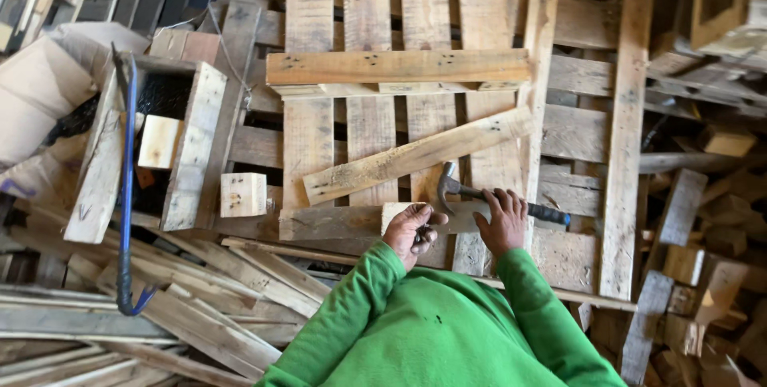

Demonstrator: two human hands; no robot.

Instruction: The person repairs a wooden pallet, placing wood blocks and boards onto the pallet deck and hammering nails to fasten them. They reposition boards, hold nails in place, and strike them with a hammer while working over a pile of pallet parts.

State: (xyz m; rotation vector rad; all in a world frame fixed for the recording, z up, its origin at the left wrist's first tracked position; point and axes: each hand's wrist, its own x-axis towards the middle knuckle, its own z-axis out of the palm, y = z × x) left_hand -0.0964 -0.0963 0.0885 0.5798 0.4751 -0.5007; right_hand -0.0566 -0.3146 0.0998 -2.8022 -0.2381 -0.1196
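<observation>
Hammer [479,193] lies on the pallet just below the middle of the view, its metal claw head toward nine o'clock and its dark handle running toward three o'clock. The pallet [399,27] is the biggest thing here, filling the view from the centre up to twelve o'clock, with a crosswise board [397,66] on top. A loose plank [415,155] slants across it, low end at nine o'clock, high end at two o'clock, just above the hammer. At nine o'clock a wooden crate [196,143] stands with a blue crowbar [126,187] hanging down its front. A small wooden block [242,194] sits beside the crate. The right hand [503,219] rests over the hammer handle, fingers spread on it rather than clenched. The left hand [411,231] is curled around small dark bits, perhaps nails [423,235], beside the hammer head
</observation>
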